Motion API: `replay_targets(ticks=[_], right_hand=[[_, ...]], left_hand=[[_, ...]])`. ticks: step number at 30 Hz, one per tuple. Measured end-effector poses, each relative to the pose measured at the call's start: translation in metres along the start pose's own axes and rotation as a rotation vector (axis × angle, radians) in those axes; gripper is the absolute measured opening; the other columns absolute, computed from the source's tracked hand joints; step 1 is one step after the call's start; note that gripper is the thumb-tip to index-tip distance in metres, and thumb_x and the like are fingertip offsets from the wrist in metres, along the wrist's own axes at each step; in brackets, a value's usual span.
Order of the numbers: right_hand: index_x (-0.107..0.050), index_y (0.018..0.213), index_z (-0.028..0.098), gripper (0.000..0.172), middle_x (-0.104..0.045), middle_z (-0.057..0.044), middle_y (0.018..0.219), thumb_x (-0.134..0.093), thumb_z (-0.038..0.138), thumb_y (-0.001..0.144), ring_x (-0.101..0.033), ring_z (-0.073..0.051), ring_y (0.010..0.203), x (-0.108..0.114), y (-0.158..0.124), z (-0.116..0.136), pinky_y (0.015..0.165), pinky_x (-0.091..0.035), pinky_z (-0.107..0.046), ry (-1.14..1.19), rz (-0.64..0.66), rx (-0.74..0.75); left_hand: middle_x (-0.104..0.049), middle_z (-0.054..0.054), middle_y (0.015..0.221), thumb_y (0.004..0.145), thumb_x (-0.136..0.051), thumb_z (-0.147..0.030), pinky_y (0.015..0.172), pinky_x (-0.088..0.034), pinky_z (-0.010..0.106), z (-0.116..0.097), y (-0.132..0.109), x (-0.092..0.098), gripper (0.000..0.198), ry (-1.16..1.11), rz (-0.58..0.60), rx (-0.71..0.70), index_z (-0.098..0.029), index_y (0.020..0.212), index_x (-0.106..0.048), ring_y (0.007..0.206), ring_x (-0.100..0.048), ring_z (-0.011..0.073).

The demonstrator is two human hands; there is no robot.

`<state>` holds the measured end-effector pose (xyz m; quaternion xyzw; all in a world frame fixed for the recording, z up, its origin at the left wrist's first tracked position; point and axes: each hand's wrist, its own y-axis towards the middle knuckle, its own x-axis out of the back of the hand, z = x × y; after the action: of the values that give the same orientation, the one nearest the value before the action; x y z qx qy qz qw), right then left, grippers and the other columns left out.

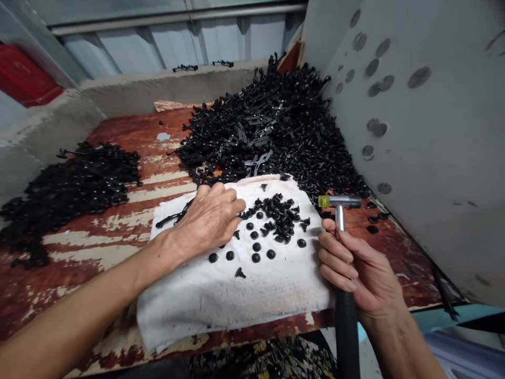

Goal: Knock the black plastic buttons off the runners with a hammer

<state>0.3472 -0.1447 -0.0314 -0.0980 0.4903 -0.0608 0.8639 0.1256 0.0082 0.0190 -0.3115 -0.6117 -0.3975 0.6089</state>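
Rested the left hand (209,221) palm-down on a folded off-white cotton towel (236,300), released and relaxed, with its curled fingers (232,197) holding nothing that showed and lying just beside a loose cluster of small black plastic mushroom-headed fasteners (278,218). Saw more of these fasteners set singly on the towel, round caps mostly upward, with a spaced-out group (256,246) lying clear of the cluster, which looked easy to reach one at a time. Noticed a thin black plastic strip (171,217) lying on the towel beside the left wrist.

Clenched the right hand (355,268) around the slim steel shaft (340,218) of a small hammer with a grey metal head and yellow plastic face (339,201), high up near the head, which seemed a sound choice for short, controlled handling. Had the hammer's black rubber grip (347,337) hanging below the fist.

Found the towel on a rust-red, peeling-painted desk (165,139), between a large heap of black plastic parts (272,126) and a smaller heap (74,184), with a grey panel marked by round spots (414,158) on the right.
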Motion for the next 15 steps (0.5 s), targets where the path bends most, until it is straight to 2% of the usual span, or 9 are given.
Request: replay_targets(ticks=[4,10,15], right_hand=[[-0.068,0.093,0.018,0.010,-0.025,0.011,0.058,-0.067,0.020,0.083,-0.009,-0.004,0.040,0.001,0.000,0.000,0.032,-0.033,-0.007,0.019,0.012,0.007],[-0.069,0.094,0.017,0.010,-0.027,0.011,0.057,-0.067,0.020,0.084,-0.010,-0.004,0.041,0.003,0.001,-0.001,0.032,-0.034,-0.007,0.053,0.031,0.003],[-0.069,0.094,0.017,0.010,-0.027,0.011,0.058,-0.067,0.021,0.084,-0.011,-0.004,0.040,0.003,0.001,-0.001,0.033,-0.036,-0.007,0.040,0.046,0.002]], left_hand=[[-0.063,0.005,0.074,0.086,-0.050,-0.010,0.075,-0.032,0.041,0.002,0.013,0.004,0.019,0.016,0.091,-0.107,-0.018,0.075,-0.062,0.081,-0.050,0.0227],[-0.064,0.006,0.073,0.087,-0.048,-0.007,0.078,-0.032,0.043,-0.010,0.026,0.005,0.022,0.005,0.086,-0.138,-0.016,0.073,-0.062,0.080,-0.053,0.0225],[-0.065,0.008,0.074,0.087,-0.048,-0.006,0.083,-0.032,0.046,-0.012,0.046,0.000,0.023,0.049,0.014,-0.152,-0.014,0.074,-0.064,0.079,-0.053,0.0222]])
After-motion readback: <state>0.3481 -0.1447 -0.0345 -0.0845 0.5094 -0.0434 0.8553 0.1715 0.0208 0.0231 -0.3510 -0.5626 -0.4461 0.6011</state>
